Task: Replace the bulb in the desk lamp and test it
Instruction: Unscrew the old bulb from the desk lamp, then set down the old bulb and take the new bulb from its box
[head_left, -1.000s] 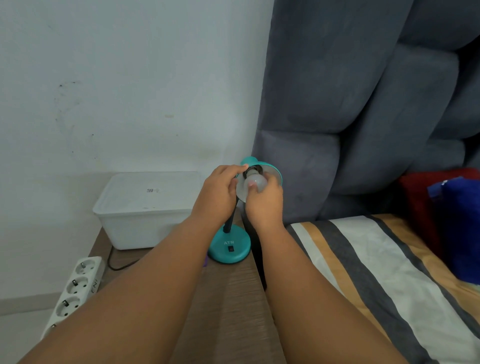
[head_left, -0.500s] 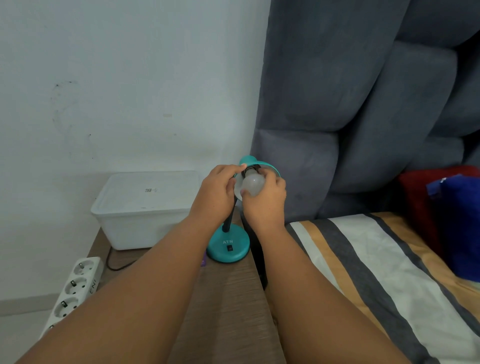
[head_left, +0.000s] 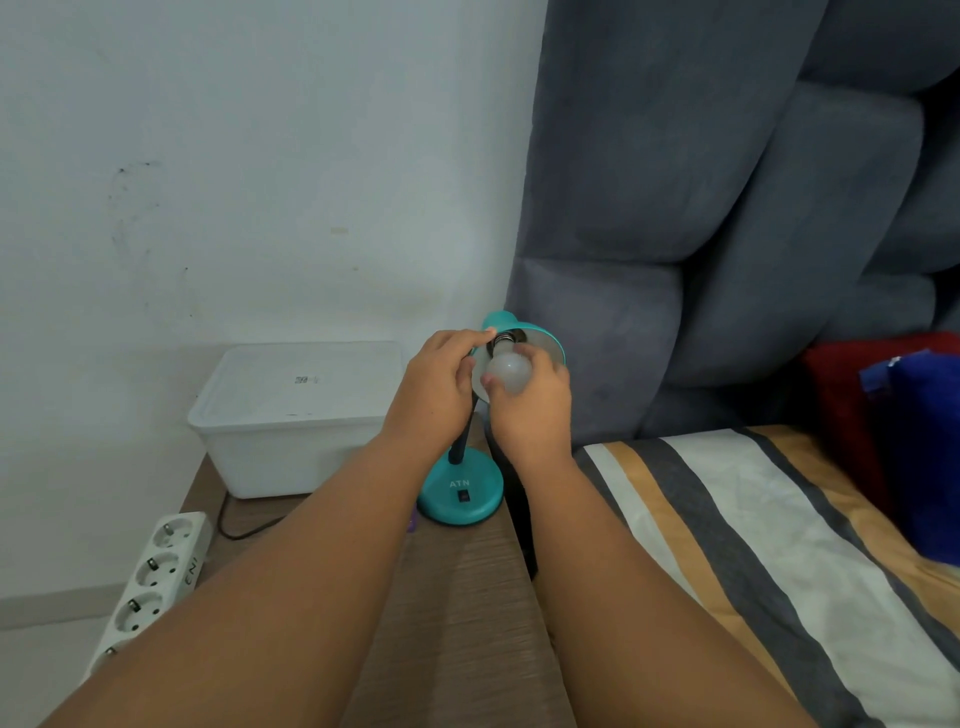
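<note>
Head view: your right hand (head_left: 535, 410) is wrapped around the white bulb (head_left: 510, 370), thumb and fingers closed on the globe. The bulb's threaded metal base (head_left: 503, 340) is exposed, sitting at the dark socket (head_left: 517, 334) inside the lamp shade (head_left: 545, 343); can't tell whether any threads are engaged. Your left hand (head_left: 439, 387) is closed on the left rim of the shade, fingertips up by the socket, steadying the lamp head.

Desk lamp (head_left: 462, 493) is teal, round base marked ATN with a small dark switch on it, standing on the wooden worktop (head_left: 467, 597) near its right edge. A dark neck runs up from the base behind your left wrist to the shade. Shade opening faces you, tilted down.

Behind the lamp to the left: white lidded plastic box (head_left: 296, 415) on the worktop, against the wall. A dark cable (head_left: 234, 527) loops out from under the box. White power strip (head_left: 156, 577) hangs off the worktop's left edge, sockets visible.

Right of the worktop: bed with striped cover (head_left: 753, 561), grey padded headboard (head_left: 727, 208) behind it, red and blue fabric (head_left: 893, 441) at the far right. Something small and purple shows just beside the lamp base, mostly hidden by your left forearm.
</note>
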